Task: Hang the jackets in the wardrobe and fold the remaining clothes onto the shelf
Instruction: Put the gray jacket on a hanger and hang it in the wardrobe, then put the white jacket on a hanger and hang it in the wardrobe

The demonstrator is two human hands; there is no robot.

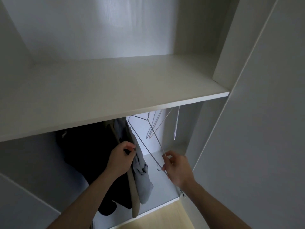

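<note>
I look into an open white wardrobe. Below its wide shelf (pixel 115 90) hang a dark jacket (pixel 85 154), a beige garment (pixel 134 197) and a grey garment (pixel 142 172), packed together at the left. My left hand (pixel 121 158) pinches the grey garment's upper edge beside the beige one. My right hand (pixel 175 168) grips the lower end of a thin wire hanger (pixel 148 147), which tilts up towards the rail hidden under the shelf.
Several bare wire hangers (pixel 154 126) dangle at the right of the hanging space. The open wardrobe door (pixel 264 129) stands close on the right. The wardrobe floor (pixel 165 192) shows pale below, with wooden flooring (pixel 170 217) in front.
</note>
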